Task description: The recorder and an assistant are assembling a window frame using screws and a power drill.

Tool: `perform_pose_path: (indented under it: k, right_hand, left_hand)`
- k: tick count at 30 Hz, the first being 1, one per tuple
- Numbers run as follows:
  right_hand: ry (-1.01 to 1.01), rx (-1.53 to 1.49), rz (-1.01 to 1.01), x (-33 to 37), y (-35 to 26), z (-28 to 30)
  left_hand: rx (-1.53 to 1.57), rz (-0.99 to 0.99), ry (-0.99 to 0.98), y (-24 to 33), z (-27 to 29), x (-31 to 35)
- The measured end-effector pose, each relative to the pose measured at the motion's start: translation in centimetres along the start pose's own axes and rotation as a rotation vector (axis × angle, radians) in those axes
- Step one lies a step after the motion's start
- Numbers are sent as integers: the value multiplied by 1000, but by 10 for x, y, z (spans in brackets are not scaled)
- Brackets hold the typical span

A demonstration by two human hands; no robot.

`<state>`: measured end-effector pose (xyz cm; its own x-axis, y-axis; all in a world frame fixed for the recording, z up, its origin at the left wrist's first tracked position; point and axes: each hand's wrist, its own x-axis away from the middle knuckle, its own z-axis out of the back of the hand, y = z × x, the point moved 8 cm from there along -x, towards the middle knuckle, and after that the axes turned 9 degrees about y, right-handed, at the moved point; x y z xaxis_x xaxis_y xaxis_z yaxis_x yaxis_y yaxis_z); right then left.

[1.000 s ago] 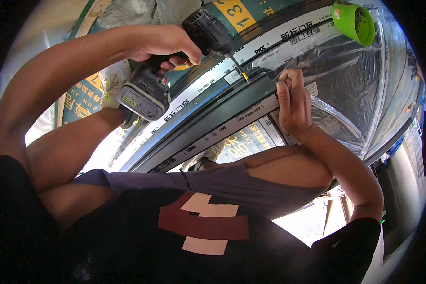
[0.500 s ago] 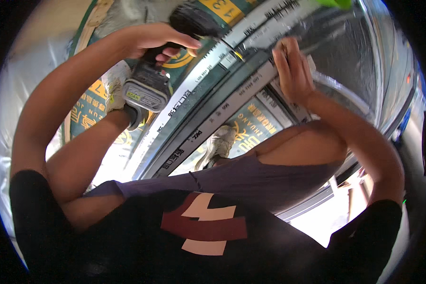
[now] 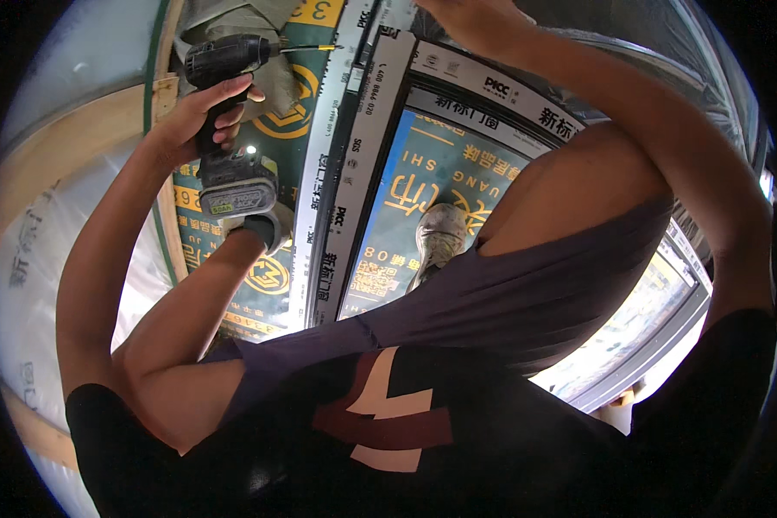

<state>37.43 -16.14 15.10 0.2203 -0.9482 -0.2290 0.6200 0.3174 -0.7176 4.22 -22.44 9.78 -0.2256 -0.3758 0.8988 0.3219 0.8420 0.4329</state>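
Observation:
My left hand is wrapped round the grip of a black cordless drill. Its grey battery pack hangs toward me, and a small lamp glows just above it. A long bit points right, its tip close to the edge of a film-covered window or door frame. My right hand reaches to the far end of that frame at the picture's top edge. Its fingertips are cut off there, so whatever they touch or hold is hidden.
Green printed sheeting lies under the frame. My shoe stands inside the frame opening. A wooden strip and clear plastic wrap are at the left. Dark film-wrapped panels stand at the far right.
The drill has moved left, away from the frame, and its bit now shows. My right hand has gone farther off and left, to the picture's top. The whole view has turned.

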Motion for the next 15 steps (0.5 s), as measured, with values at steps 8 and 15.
perform_pose_path:
  k: [8,15]
  right_hand:
    - [-238,-237,-631,-25,37,25]
    - [-432,-543,-631,-22,-7,9]
  left_hand:
    - [138,-157,-83,41,1,23]
    - [203,-249,-232,69,-12,36]
